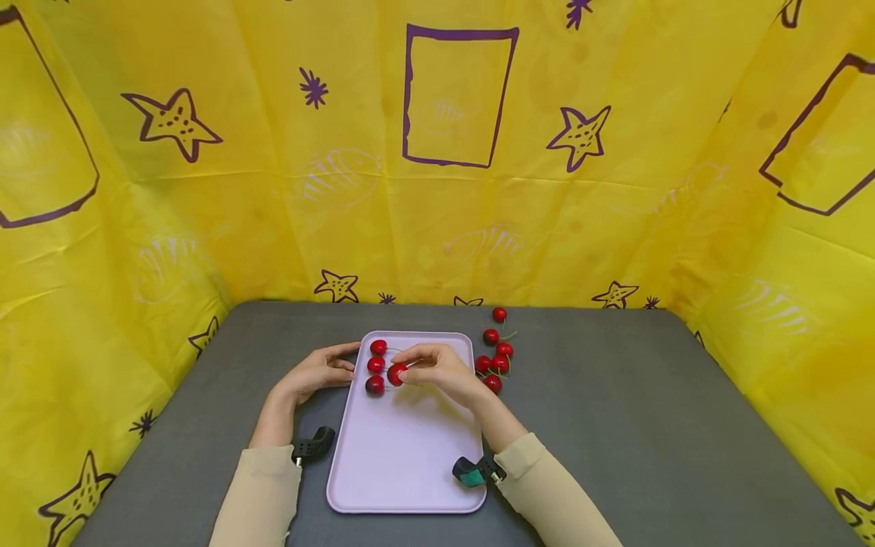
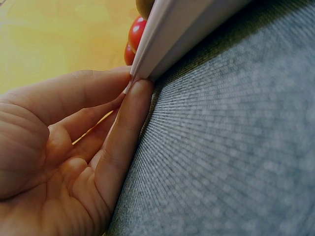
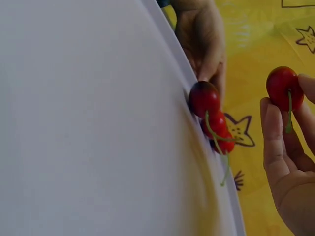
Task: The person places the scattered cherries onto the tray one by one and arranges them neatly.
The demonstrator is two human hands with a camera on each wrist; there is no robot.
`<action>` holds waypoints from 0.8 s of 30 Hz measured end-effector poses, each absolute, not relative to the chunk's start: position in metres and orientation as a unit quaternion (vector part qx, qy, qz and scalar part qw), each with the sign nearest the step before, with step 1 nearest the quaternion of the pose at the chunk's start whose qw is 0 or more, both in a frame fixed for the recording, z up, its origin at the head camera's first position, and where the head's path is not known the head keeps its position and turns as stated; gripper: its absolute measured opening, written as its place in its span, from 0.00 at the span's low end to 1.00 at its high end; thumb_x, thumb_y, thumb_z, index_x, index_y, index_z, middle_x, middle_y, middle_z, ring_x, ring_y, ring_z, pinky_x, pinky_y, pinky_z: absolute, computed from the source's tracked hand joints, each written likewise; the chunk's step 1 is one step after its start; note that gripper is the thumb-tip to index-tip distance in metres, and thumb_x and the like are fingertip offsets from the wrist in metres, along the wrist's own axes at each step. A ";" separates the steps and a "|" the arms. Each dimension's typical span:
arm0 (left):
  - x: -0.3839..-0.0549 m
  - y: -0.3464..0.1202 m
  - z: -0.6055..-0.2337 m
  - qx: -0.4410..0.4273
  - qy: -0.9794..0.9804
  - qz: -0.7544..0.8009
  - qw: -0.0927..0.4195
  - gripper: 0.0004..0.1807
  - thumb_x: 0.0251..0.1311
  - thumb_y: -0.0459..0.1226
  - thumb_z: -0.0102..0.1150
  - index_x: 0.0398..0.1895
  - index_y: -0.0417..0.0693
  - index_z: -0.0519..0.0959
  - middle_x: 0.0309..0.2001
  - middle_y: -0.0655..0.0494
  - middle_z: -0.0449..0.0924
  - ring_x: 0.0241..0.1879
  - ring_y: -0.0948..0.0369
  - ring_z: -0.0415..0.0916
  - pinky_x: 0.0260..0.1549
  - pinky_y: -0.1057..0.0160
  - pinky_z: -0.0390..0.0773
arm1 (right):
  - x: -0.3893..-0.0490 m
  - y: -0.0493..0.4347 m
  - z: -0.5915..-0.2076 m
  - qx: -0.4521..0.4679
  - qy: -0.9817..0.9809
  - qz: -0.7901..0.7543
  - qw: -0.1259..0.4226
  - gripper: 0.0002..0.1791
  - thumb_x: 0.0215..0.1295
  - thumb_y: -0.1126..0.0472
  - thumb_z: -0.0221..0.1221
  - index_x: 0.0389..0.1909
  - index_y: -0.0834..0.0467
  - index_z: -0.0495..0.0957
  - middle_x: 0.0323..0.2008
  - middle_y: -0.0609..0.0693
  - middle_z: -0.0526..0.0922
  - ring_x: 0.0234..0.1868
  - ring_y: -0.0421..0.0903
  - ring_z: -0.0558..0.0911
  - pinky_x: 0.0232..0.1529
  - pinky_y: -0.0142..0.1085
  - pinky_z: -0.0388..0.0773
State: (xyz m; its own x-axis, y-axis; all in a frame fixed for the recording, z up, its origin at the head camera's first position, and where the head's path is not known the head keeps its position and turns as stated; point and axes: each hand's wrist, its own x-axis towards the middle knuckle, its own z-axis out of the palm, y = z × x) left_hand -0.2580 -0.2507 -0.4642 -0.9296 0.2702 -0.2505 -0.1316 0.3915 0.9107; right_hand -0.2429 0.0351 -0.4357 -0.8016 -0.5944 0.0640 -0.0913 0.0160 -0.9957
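A pale lilac tray (image 1: 410, 456) lies lengthwise on the grey table. My left hand (image 1: 321, 372) holds its left edge; in the left wrist view, fingertips (image 2: 140, 91) meet the rim and outer wall. Over the tray, my right hand (image 1: 437, 372) pinches a red cherry (image 1: 396, 374) between thumb and fingers. Its green stem hangs down in the right wrist view, where the cherry (image 3: 283, 88) is clear of the tray. Three cherries stand in a column along the tray's left side: a top one (image 1: 378, 347), a middle one (image 1: 376, 365) and a darker lower one (image 1: 374, 386).
Several loose cherries with green stems, among them one cherry (image 1: 491, 384) close by the tray's right edge, lie on the table (image 1: 601, 425). A yellow patterned cloth (image 1: 451, 205) encloses the back and sides. Each wrist wears a black camera mount (image 1: 314, 444).
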 end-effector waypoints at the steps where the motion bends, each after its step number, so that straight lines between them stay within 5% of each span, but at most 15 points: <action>1: -0.258 -0.251 -0.465 0.043 0.813 0.551 0.183 0.39 0.59 0.35 0.64 0.74 0.44 0.61 0.46 0.44 0.80 0.42 0.59 0.79 0.49 0.63 0.84 | -0.242 0.033 -0.437 -0.249 0.687 -0.653 0.196 0.18 0.61 0.67 0.64 0.52 0.68 0.80 0.43 0.56 0.88 0.37 0.37 0.86 0.44 0.31 0.83; 14: -0.258 -0.252 -0.466 0.054 0.808 0.557 0.184 0.38 0.60 0.33 0.63 0.74 0.43 0.61 0.44 0.46 0.81 0.40 0.60 0.79 0.46 0.64 0.84 | -0.232 0.011 -0.443 -0.258 0.712 -0.613 0.224 0.16 0.60 0.65 0.64 0.50 0.63 0.83 0.46 0.64 0.87 0.34 0.37 0.86 0.38 0.36 0.83; 24: -0.257 -0.252 -0.465 0.054 0.811 0.554 0.182 0.38 0.60 0.34 0.63 0.74 0.44 0.61 0.45 0.45 0.81 0.41 0.60 0.78 0.45 0.67 0.84 | -0.227 0.007 -0.450 -0.265 0.730 -0.583 0.237 0.15 0.56 0.66 0.67 0.47 0.61 0.85 0.43 0.62 0.88 0.31 0.35 0.84 0.37 0.27 0.80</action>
